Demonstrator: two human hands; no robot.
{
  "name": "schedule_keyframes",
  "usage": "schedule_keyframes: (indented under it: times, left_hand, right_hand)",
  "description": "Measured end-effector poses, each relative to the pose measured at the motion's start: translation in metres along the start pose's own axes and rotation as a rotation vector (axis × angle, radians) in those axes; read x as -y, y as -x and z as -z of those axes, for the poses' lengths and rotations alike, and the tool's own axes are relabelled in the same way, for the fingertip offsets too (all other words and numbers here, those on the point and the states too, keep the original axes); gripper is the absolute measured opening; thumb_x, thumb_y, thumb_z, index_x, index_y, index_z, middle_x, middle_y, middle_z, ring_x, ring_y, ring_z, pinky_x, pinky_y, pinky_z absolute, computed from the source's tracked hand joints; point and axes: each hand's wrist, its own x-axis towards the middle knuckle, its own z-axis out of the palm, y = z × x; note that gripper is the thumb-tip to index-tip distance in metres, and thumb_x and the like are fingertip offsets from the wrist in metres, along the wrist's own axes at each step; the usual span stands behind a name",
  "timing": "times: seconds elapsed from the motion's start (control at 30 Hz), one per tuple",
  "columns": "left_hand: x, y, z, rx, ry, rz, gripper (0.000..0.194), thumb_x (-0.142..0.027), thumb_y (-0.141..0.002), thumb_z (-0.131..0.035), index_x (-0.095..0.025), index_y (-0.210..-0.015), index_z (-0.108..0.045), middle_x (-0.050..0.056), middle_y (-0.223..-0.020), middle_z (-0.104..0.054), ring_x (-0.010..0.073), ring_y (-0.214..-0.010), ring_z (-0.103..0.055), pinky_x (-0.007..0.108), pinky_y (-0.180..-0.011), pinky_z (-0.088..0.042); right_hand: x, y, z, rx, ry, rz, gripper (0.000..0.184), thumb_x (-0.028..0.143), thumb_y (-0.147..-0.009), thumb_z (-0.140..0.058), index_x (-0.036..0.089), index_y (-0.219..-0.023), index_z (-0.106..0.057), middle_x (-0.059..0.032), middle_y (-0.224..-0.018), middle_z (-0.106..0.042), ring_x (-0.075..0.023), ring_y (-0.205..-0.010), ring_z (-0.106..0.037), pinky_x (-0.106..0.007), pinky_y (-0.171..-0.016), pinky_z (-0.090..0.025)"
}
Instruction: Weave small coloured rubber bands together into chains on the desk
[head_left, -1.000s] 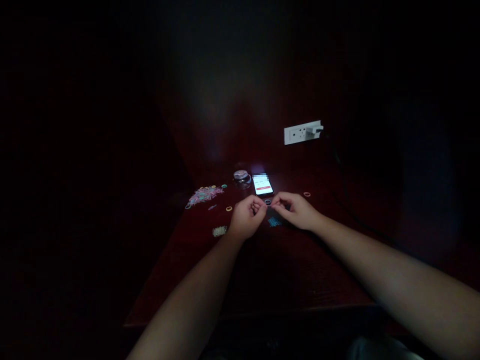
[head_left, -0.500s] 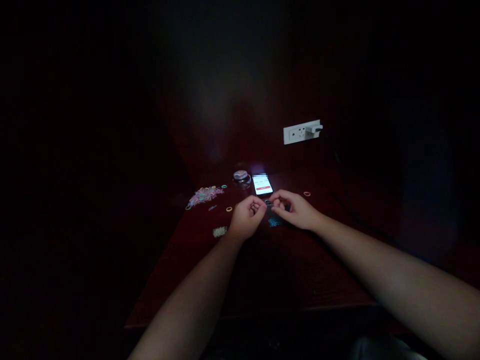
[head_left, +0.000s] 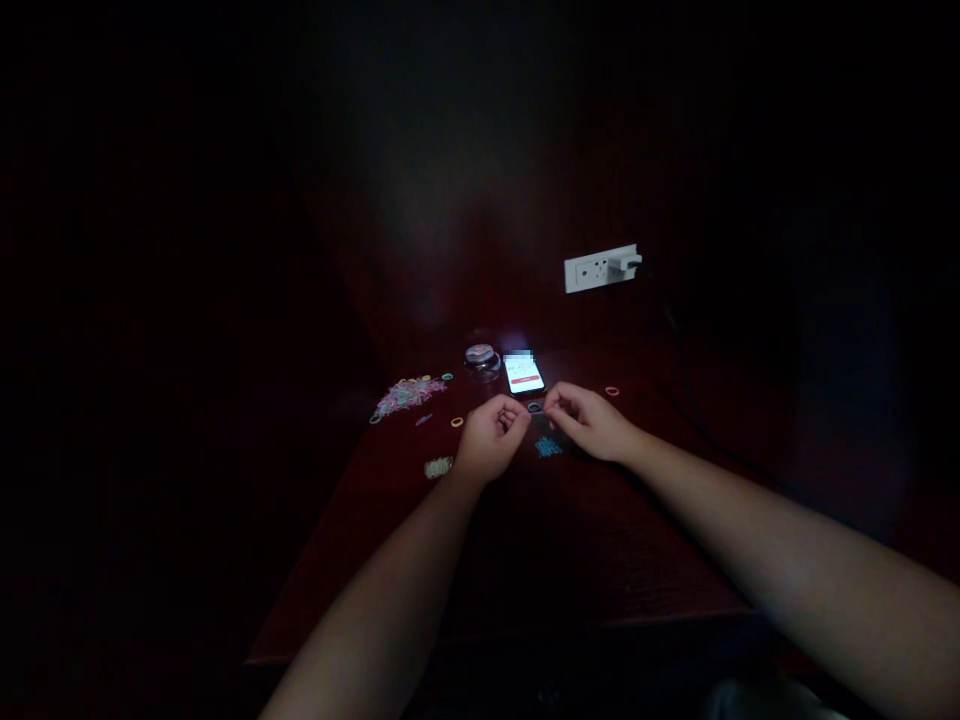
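Observation:
My left hand [head_left: 493,437] is closed, thumb and forefinger pinched together just in front of the phone. Opposite it, my right hand [head_left: 592,422] also has thumb and forefinger brought together, a short gap from the left fingertips. What the fingers hold is too small and dim to make out. A small dark elastic hair band [head_left: 534,407] shows between the two hands. Below my right fingertips lies a small pile of blue hair bands [head_left: 548,447]. A cluster of pale yellow hair bands [head_left: 439,467] lies left of my left wrist.
A mixed pile of pink, purple and green bands [head_left: 409,397] spreads at the table's left. Single yellow [head_left: 457,422] and pink [head_left: 612,391] bands lie apart. Behind are a lidded clear jar [head_left: 482,363], a lit phone [head_left: 523,372] and a wall socket [head_left: 600,268] with a cable.
My right fingers have drawn slightly right, widening the gap to the left hand, and more of the blue pile shows. The view has shifted a little.

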Motion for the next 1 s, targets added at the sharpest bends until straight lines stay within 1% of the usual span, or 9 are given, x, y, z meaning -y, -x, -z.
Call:
schedule_keyframes:
  times: [0.2, 0.4, 0.5, 0.6, 0.63, 0.73, 0.87, 0.93, 1.0]
  left_hand:
    - [0.000, 0.000, 0.001, 0.009, 0.003, 0.009, 0.014, -0.028, -0.082, -0.058, -0.015, -0.078, -0.060, -0.001, -0.067, -0.056, 0.0084, -0.058, -0.046, 0.019, -0.055, -0.038]
    - [0.002, 0.000, 0.002, -0.029, -0.004, 0.000, 0.013, -0.027, -0.083, -0.056, -0.015, -0.078, -0.059, 0.000, -0.067, -0.057, 0.0087, -0.059, -0.048, 0.020, -0.055, -0.038]
    - [0.001, 0.000, 0.002, -0.050, -0.028, -0.016, 0.012, -0.026, -0.081, -0.059, -0.015, -0.087, -0.061, 0.002, -0.076, -0.063, 0.0097, -0.064, -0.052, 0.020, -0.056, -0.039]
    - [-0.001, 0.000, 0.002, -0.025, -0.079, -0.041, 0.023, -0.025, -0.077, -0.065, -0.017, -0.098, -0.064, 0.005, -0.088, -0.068, 0.0110, -0.069, -0.057, 0.020, -0.057, -0.041]
    - [-0.001, -0.001, 0.002, -0.013, -0.097, -0.049, 0.022, -0.025, -0.076, -0.066, -0.017, -0.097, -0.065, 0.005, -0.088, -0.068, 0.0113, -0.069, -0.057, 0.021, -0.057, -0.041]
    - [0.000, -0.001, 0.003, 0.002, -0.138, -0.063, 0.015, -0.026, -0.080, -0.062, -0.017, -0.089, -0.068, 0.004, -0.078, -0.068, 0.0118, -0.065, -0.058, 0.022, -0.057, -0.042]
    - [0.001, -0.002, 0.008, -0.002, -0.184, -0.072, 0.015, -0.028, -0.081, -0.060, -0.016, -0.086, -0.069, 0.003, -0.076, -0.068, 0.0119, -0.065, -0.058, 0.021, -0.055, -0.041]
    - [0.000, -0.002, 0.013, -0.031, -0.202, -0.073, 0.015, -0.029, -0.081, -0.060, -0.016, -0.085, -0.068, 0.003, -0.075, -0.067, 0.0115, -0.064, -0.057, 0.021, -0.055, -0.040]
    - [0.000, -0.003, 0.021, -0.097, -0.205, -0.066, 0.016, -0.029, -0.081, -0.060, -0.016, -0.086, -0.068, 0.003, -0.075, -0.067, 0.0114, -0.064, -0.057, 0.021, -0.056, -0.041]
  right_hand:
    - [-0.001, 0.000, -0.001, -0.017, 0.007, -0.021, 0.015, 0.029, -0.092, -0.044, 0.019, -0.083, -0.050, 0.0002, -0.069, -0.057, -0.0110, -0.057, -0.049, -0.024, -0.056, -0.038]
    - [-0.002, 0.000, 0.000, -0.024, 0.000, -0.012, 0.015, 0.029, -0.092, -0.043, 0.019, -0.083, -0.049, 0.0002, -0.069, -0.057, -0.0109, -0.057, -0.049, -0.024, -0.057, -0.039]
    - [0.000, 0.000, -0.001, -0.013, 0.003, -0.017, 0.016, 0.029, -0.092, -0.044, 0.019, -0.082, -0.049, 0.0003, -0.068, -0.057, -0.0113, -0.057, -0.050, -0.024, -0.057, -0.039]
    - [0.002, 0.000, -0.001, -0.005, -0.005, -0.021, 0.015, 0.029, -0.091, -0.045, 0.019, -0.082, -0.049, 0.0002, -0.068, -0.057, -0.0116, -0.058, -0.051, -0.024, -0.057, -0.039]
    - [0.002, 0.000, -0.001, -0.005, -0.008, -0.023, 0.014, 0.029, -0.091, -0.045, 0.019, -0.083, -0.049, 0.0001, -0.068, -0.057, -0.0116, -0.058, -0.051, -0.024, -0.057, -0.039]
    - [0.003, 0.001, -0.001, 0.004, -0.004, -0.025, 0.013, 0.029, -0.091, -0.045, 0.019, -0.082, -0.050, 0.0000, -0.069, -0.058, -0.0115, -0.058, -0.051, -0.024, -0.057, -0.039]
    - [0.002, 0.000, -0.002, 0.020, -0.004, -0.012, 0.012, 0.027, -0.089, -0.047, 0.018, -0.082, -0.050, -0.0002, -0.068, -0.058, -0.0117, -0.058, -0.050, -0.024, -0.057, -0.039]
    - [0.000, 0.000, -0.001, 0.011, -0.019, -0.012, 0.012, 0.027, -0.089, -0.047, 0.018, -0.082, -0.050, -0.0005, -0.068, -0.057, -0.0118, -0.058, -0.050, -0.024, -0.056, -0.039]
    - [-0.004, -0.001, -0.001, -0.017, -0.028, -0.006, 0.011, 0.028, -0.088, -0.048, 0.018, -0.083, -0.051, -0.0009, -0.069, -0.057, -0.0120, -0.059, -0.050, -0.024, -0.056, -0.038]
